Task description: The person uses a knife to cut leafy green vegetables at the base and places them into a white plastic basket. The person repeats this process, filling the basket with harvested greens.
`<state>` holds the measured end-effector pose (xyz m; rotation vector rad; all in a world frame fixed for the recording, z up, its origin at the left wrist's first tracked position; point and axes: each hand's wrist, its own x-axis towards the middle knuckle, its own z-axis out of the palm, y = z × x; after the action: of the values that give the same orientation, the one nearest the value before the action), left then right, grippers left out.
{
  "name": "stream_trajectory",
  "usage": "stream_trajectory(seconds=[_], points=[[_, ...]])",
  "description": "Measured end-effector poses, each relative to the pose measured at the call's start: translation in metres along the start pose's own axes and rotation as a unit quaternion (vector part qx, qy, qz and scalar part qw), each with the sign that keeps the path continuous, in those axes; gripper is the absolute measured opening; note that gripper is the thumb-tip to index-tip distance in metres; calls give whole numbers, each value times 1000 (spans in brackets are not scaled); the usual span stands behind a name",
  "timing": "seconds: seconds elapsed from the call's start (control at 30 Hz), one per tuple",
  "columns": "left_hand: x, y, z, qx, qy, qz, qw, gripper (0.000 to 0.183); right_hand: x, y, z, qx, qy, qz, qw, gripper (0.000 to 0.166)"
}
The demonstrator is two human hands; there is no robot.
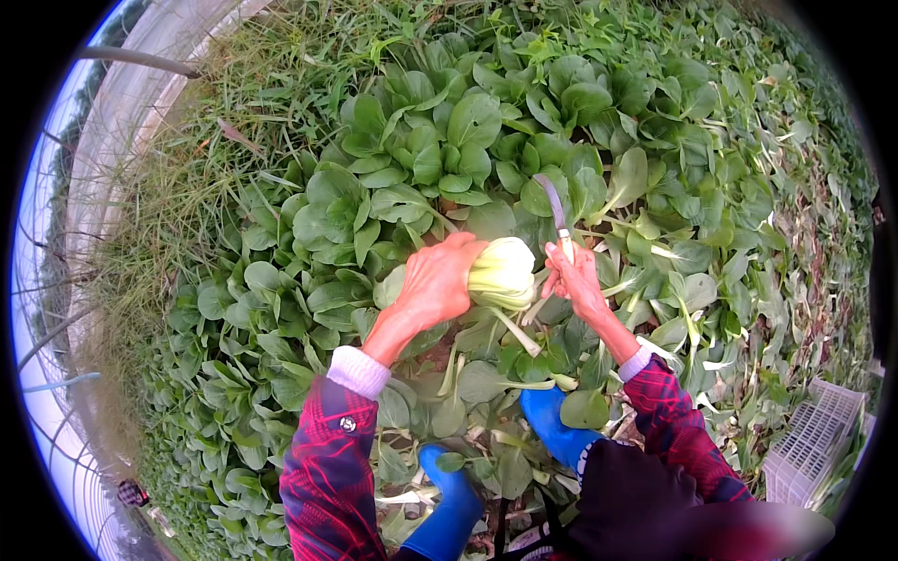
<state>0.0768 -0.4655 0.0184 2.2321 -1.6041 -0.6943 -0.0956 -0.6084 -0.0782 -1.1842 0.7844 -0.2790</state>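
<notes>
My left hand is closed around a head of bok choy, its pale cut base turned to the right. Just right of it, my right hand grips the light handle of a curved harvesting knife, whose blade points up and away from me. A detached leaf stalk hangs or lies just below the head; which one is unclear. Beyond both hands stand leafy bok choy plants in the ground.
Loose trimmed leaves lie around my blue boots. A white plastic crate stands at the lower right. Grass and plastic sheeting border the left side. Another person is far off at the lower left.
</notes>
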Motion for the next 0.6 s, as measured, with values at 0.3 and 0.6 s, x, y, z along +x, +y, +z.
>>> stream_trajectory(seconds=[0.3, 0.6], points=[[89, -68, 19, 556, -2, 91, 826, 28, 6, 18, 2, -57, -15, 17, 998, 33], [66, -98, 1, 488, -6, 95, 868, 16, 56, -9, 50, -244, -95, -92, 961, 37]])
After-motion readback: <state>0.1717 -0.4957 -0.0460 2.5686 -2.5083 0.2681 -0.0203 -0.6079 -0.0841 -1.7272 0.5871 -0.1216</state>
